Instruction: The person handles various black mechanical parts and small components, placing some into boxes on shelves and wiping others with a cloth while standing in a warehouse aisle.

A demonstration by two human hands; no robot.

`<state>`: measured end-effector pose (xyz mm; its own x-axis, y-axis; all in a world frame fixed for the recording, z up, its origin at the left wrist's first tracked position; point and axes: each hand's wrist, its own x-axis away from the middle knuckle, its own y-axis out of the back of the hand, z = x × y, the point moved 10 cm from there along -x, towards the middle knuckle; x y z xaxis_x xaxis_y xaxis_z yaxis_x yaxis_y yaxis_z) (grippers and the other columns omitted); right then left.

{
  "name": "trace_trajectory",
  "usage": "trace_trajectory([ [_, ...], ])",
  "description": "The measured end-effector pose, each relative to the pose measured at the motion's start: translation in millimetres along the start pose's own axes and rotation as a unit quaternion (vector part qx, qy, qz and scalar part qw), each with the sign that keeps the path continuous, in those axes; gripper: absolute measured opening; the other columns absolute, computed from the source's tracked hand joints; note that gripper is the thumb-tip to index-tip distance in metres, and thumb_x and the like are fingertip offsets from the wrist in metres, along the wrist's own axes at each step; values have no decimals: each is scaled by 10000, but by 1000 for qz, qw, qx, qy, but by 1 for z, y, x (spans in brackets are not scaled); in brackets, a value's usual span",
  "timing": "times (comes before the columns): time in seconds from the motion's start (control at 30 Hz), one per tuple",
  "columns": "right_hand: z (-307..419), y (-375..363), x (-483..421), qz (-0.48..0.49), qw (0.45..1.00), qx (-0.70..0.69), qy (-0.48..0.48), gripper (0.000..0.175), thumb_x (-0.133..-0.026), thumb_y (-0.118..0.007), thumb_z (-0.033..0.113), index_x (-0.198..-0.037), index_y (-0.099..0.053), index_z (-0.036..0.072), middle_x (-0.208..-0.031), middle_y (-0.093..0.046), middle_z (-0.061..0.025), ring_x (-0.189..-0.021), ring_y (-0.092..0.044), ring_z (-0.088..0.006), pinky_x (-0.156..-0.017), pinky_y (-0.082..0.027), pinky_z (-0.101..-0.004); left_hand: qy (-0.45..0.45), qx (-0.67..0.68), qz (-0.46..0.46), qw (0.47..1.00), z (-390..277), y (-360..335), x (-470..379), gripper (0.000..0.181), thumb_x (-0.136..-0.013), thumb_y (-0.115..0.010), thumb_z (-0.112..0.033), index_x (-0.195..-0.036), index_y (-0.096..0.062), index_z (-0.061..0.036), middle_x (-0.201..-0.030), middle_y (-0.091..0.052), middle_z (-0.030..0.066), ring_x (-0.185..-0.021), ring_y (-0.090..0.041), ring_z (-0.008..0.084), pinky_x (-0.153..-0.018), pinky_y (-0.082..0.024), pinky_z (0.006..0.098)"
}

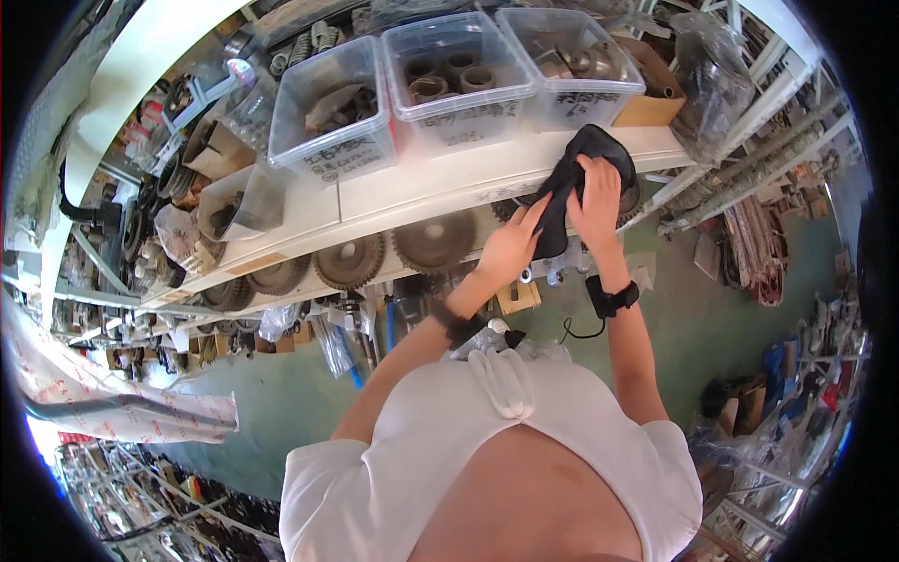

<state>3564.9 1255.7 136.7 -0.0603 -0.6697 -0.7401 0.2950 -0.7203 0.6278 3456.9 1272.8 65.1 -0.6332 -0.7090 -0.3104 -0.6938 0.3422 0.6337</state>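
Both my hands are on a black cloth (555, 221) at the front edge of the white metal shelf (421, 190), towards its right end. My left hand (509, 246) grips the cloth's lower left part with the fingers pointing up and right. Higher up, my right hand (597, 197) presses on the cloth, its fingers bent into a fold. Part of the cloth lies on the shelf and part hangs over the edge, in front of metal gears on the tier below. Each wrist wears a black band.
Clear plastic bins (456, 98) of metal parts line the shelf, beside a cardboard box (650, 102). Large toothed gears (434, 239) stand on the tier below. A slanted white post (744, 133) rises at the right. More loaded racks stand behind, across a green floor (281, 407).
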Motion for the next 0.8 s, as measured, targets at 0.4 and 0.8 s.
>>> trace_trajectory([
  [0.4,221,-103,-18,199,950,-202,129,552,-673,-635,249,-1170,-455,90,-1065,-526,-151,-1056,-480,-305,-915,-361,-398,179,-157,-318,918,75,172,178,411,-811,-522,-70,-1216,-460,-99,-1009,-521,181,-907,-513,372,-771,-429,410],
  [0.8,318,-148,-32,138,933,-223,247,490,-652,-636,117,-1118,-492,62,-932,-564,-101,-907,-546,-252,-826,-438,-328,199,-329,-443,810,72,246,230,288,-781,-518,-28,-1068,-534,-12,-1130,-505,153,-995,-475,337,-871,-361,401],
])
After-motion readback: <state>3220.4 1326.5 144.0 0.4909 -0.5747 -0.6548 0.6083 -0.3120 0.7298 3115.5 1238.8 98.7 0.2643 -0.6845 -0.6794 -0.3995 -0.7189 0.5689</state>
